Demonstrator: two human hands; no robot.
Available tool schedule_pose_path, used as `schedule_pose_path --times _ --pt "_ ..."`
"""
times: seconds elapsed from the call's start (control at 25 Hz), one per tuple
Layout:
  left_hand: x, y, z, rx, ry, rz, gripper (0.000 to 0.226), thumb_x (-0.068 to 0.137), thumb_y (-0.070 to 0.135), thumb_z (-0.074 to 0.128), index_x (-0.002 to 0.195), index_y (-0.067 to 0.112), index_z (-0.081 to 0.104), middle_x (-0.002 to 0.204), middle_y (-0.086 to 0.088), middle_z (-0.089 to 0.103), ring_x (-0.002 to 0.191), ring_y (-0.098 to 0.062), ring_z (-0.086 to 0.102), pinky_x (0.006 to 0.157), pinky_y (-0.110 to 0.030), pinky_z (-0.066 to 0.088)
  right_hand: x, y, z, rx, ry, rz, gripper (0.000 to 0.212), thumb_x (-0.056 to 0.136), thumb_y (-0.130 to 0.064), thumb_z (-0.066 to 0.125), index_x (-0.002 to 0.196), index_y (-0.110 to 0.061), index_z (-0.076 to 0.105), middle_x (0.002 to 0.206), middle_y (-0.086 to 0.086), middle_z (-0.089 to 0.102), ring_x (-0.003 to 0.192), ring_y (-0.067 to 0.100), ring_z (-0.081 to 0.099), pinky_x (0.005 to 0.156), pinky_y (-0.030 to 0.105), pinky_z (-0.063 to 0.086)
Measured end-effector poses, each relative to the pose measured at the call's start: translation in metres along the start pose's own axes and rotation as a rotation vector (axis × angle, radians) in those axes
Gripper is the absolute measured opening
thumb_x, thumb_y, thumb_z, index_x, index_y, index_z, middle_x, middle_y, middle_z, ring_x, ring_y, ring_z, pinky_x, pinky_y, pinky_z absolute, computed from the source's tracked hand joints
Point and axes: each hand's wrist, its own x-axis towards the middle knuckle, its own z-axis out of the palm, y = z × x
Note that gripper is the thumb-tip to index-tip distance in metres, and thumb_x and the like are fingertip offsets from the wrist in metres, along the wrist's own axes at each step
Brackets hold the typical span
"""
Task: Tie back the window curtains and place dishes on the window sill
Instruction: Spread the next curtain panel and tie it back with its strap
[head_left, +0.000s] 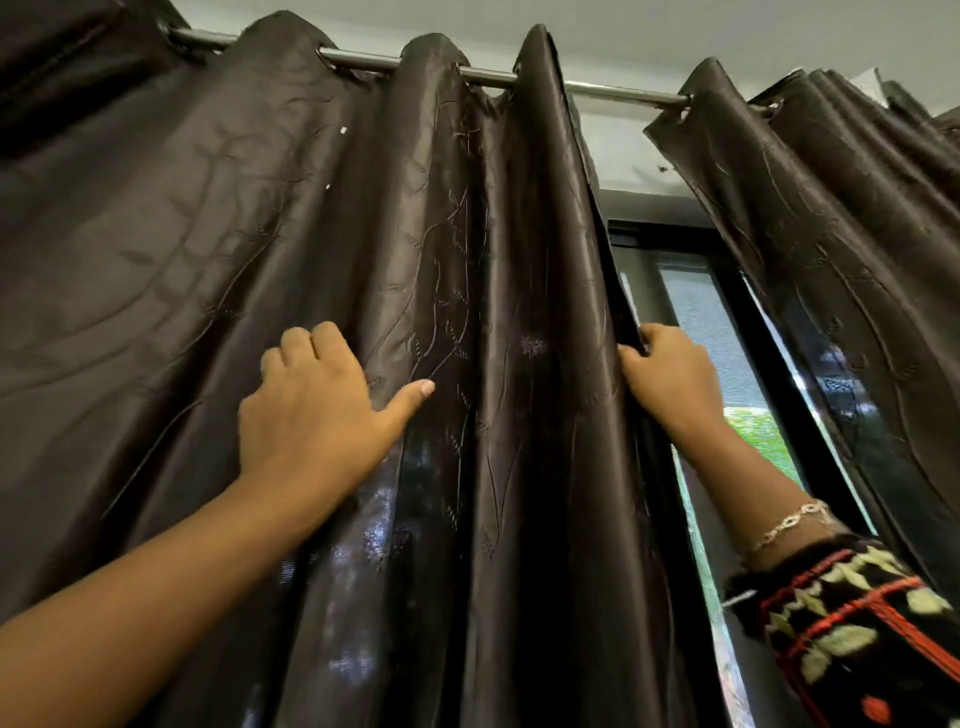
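Observation:
A dark brown, glossy left curtain (493, 312) hangs in folds from a metal rod (488, 78) and fills most of the view. My left hand (311, 410) lies on a fold left of centre, fingers curled into the fabric and thumb stretched out along it. My right hand (670, 374) grips the curtain's right edge, fingers wrapped round the hem. A second brown curtain (841, 249) hangs bunched at the right. Between the two a strip of window (727, 374) with a black frame shows. No dishes or sill are in view.
A white wall and ceiling (623, 31) run above the rod. Greenery shows through the window glass (758, 436). My right forearm wears a bracelet (789, 525) and a dark patterned sleeve (852, 623).

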Motion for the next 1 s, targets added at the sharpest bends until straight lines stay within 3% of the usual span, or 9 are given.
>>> schedule_pose_path --times 0.16,0.24,0.44,0.52,0.64,0.72,0.84,0.92,1.0 --pt "0.007 -0.002 0.004 0.0 -0.048 -0.032 0.021 0.09 0.026 0.049 0.088 0.009 0.036 0.101 -0.023 0.058 0.084 -0.041 0.053 0.064 -0.036 0.031 -0.001 0.01 -0.001 -0.076 -0.023 -0.01 0.026 0.093 -0.024 0.045 0.094 -0.004 0.061 0.084 0.016 0.057 0.074 0.027 0.042 0.064 0.033 0.032" --pt "0.008 0.0 0.008 -0.106 -0.033 0.025 0.012 0.088 0.011 0.044 0.08 0.008 0.035 0.083 -0.02 0.056 0.074 -0.039 0.048 0.062 -0.036 0.031 -0.002 0.01 0.001 -0.079 -0.019 -0.026 0.026 0.094 -0.024 0.044 0.095 -0.003 0.06 0.089 0.02 0.059 0.078 0.032 0.048 0.066 0.033 0.033" --pt "0.006 0.033 0.025 -0.27 -0.058 0.23 0.013 0.087 0.007 0.043 0.076 0.008 0.036 0.076 -0.021 0.054 0.08 -0.045 0.053 0.06 -0.034 0.027 -0.005 0.004 0.007 -0.077 -0.049 -0.061 0.027 0.095 -0.022 0.042 0.099 -0.002 0.058 0.101 0.024 0.061 0.096 0.04 0.055 0.067 0.035 0.033" --pt "0.008 0.049 0.034 -0.312 -0.097 0.259 0.006 0.088 0.007 0.043 0.083 0.005 0.043 0.087 -0.023 0.06 0.086 -0.043 0.055 0.061 -0.033 0.028 -0.006 0.004 0.008 -0.075 -0.066 -0.083 0.026 0.095 -0.022 0.041 0.098 -0.003 0.058 0.1 0.022 0.062 0.095 0.039 0.056 0.066 0.034 0.033" --pt "0.01 0.077 0.045 -0.367 -0.162 0.262 0.017 0.088 0.009 0.043 0.1 -0.001 0.05 0.103 -0.023 0.061 0.096 -0.041 0.055 0.072 -0.038 0.042 -0.007 0.01 0.007 -0.073 -0.071 -0.097 0.024 0.095 -0.022 0.041 0.096 -0.005 0.057 0.1 0.021 0.062 0.093 0.038 0.056 0.065 0.033 0.032" --pt "0.006 0.105 0.049 -0.423 -0.203 0.29 0.006 0.087 0.008 0.043 0.085 0.003 0.042 0.102 -0.025 0.06 0.096 -0.043 0.054 0.068 -0.036 0.035 -0.008 0.016 0.005 -0.064 -0.079 -0.089 0.02 0.094 -0.02 0.041 0.089 -0.007 0.055 0.097 0.02 0.062 0.084 0.035 0.053 0.064 0.033 0.032" --pt "-0.003 0.147 0.047 -0.535 -0.258 0.343 0.022 0.085 0.009 0.044 0.07 0.01 0.028 0.091 -0.025 0.058 0.091 -0.044 0.052 0.061 -0.031 0.023 -0.01 0.024 0.001 -0.061 -0.103 -0.071 0.017 0.092 -0.017 0.04 0.084 -0.009 0.053 0.093 0.018 0.062 0.073 0.029 0.044 0.062 0.033 0.032" --pt "-0.005 0.156 0.042 -0.576 -0.269 0.326 0.031 0.085 0.008 0.043 0.061 0.015 0.024 0.077 -0.018 0.05 0.085 -0.042 0.051 0.06 -0.031 0.023 -0.011 0.027 -0.001 -0.067 -0.106 -0.066 0.017 0.092 -0.017 0.04 0.082 -0.009 0.051 0.092 0.018 0.062 0.072 0.029 0.044 0.061 0.033 0.031" --pt "-0.005 0.147 0.038 -0.553 -0.245 0.289 0.033 0.085 0.01 0.043 0.061 0.018 0.023 0.079 -0.02 0.052 0.083 -0.041 0.051 0.061 -0.032 0.026 -0.011 0.027 0.0 -0.072 -0.1 -0.067 0.021 0.093 -0.02 0.04 0.087 -0.007 0.055 0.095 0.019 0.062 0.078 0.033 0.051 0.063 0.033 0.033"
